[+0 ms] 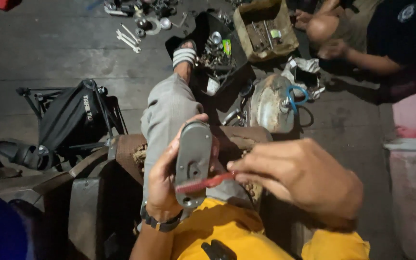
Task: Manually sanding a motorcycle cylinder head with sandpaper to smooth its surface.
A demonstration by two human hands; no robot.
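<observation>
metal cover and red brush, over my lap

metal cover (193,161), grey and oblong, stood upright in my left hand (165,180), the fingers curled around its edge and closed on it, above my grey-trousered leg (167,113). my right hand (304,180) was pinched shut on a red brush (207,183), whose bristled end lay across the lower part of the cover. beyond my knee, a black tray of small parts (215,58) sat on the floor beside a dull metal tank (268,103). wrenches (128,39) lay farther left. another person's hand (331,48) rested near a cardboard box (265,30).
</observation>
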